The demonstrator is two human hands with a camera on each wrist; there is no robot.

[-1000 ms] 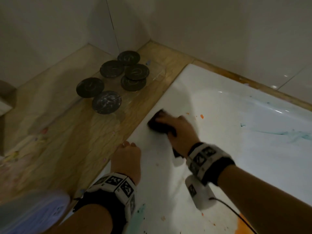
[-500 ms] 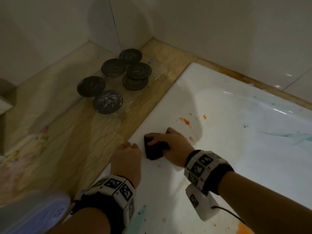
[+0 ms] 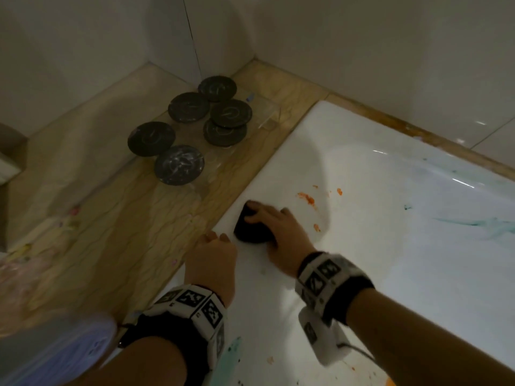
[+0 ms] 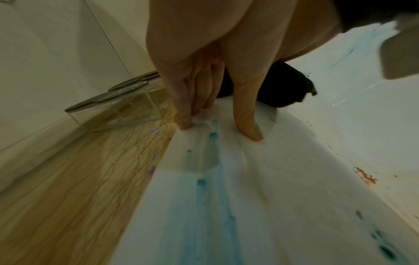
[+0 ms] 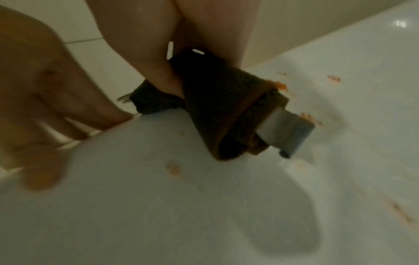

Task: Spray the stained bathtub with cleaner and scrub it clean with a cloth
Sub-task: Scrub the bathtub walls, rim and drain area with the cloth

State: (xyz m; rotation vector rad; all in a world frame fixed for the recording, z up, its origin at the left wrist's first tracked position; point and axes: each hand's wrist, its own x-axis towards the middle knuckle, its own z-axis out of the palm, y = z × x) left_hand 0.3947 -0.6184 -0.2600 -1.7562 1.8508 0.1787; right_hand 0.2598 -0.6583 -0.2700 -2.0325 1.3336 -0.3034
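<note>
**Beside the tub: ledge, discs and tiles**

A wooden ledge (image 3: 92,207) runs to the left of the left hand, flecked with small purple and pink marks. Ahead of that hand and to its left, a clear plastic box (image 3: 267,118) carries six dark round discs (image 3: 179,165). Pale tiled walls (image 3: 362,43) rise beyond. A blurred lilac-white object (image 3: 53,355) lies nearest the camera, left of the left forearm.
</note>
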